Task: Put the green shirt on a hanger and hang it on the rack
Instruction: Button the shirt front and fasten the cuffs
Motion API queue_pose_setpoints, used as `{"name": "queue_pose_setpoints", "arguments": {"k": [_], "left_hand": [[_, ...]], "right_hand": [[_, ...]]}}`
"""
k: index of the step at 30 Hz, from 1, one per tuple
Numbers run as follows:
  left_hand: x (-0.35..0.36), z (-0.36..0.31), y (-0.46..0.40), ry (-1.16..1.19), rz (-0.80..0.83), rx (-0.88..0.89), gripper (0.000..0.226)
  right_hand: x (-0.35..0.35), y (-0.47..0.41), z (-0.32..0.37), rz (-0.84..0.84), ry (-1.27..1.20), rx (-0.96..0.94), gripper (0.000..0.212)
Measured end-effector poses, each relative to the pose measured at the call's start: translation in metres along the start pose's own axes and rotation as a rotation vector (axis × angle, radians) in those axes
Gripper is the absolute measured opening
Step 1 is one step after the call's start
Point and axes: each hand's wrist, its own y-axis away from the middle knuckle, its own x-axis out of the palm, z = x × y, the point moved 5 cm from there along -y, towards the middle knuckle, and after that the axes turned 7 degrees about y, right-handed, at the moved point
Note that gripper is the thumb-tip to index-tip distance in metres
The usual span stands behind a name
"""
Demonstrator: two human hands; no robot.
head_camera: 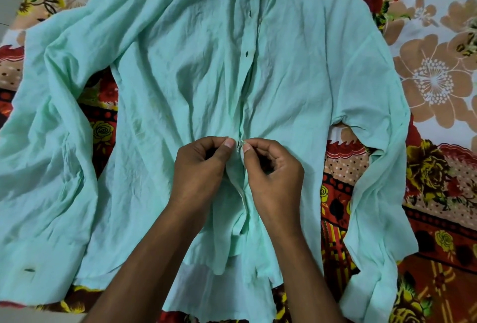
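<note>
- Pale green, crinkled cotton long-sleeved shirt (180,77): lies spread front-up on a red, brown and white floral bedsheet (438,77), sleeves splayed to either side.
- Grip: the left hand (198,170) and right hand (273,175) meet at the button placket (247,39), thumb and forefinger of each pinching the two front edges together at one point. Fingers are curled and clamped on cloth. A small button appears to sit between the thumbs; too small to confirm.
- Step in hand, by judgement: working a button at the placket, fastening or undoing cannot be told. This precedes any hanger work.
- Above the grip the placket reads closed, with dark buttonholes in line; below the grip, toward the person, the fronts gape open.
- Orientation: the long axis runs along the placket, away from the person. The collar end points off the far edge and is out of view; the hem lies below the grip, nearest the wrists.
- Next move calls for: settling this button, then fetching a hanger. No hanger or rack is visible.
</note>
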Motion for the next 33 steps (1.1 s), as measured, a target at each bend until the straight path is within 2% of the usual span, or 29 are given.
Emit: {"name": "queue_pose_setpoints", "arguments": {"k": [6, 11, 14, 24, 27, 33], "left_hand": [[0.001, 0.001, 0.002, 0.002, -0.027, 0.018, 0.016], [-0.003, 0.003, 0.002, 0.049, 0.036, -0.021, 0.014], [-0.006, 0.001, 0.001, 0.019, 0.085, 0.014, 0.022], [-0.012, -0.001, -0.008, 0.032, 0.075, 0.001, 0.011], [-0.010, -0.004, -0.007, 0.027, 0.070, 0.036, 0.010], [-0.007, 0.001, -0.004, -0.043, 0.006, 0.112, 0.007]], "right_hand": [[0.000, 0.002, 0.001, -0.018, -0.008, -0.012, 0.006], [0.002, -0.002, 0.001, -0.022, 0.005, 0.003, 0.006], [0.004, -0.004, 0.001, 0.007, 0.009, 0.012, 0.007], [0.003, -0.005, 0.001, 0.101, 0.018, 0.016, 0.012], [0.004, -0.004, 0.007, 0.135, 0.050, -0.039, 0.014], [0.004, -0.010, 0.007, 0.150, 0.102, -0.018, 0.012]]}}
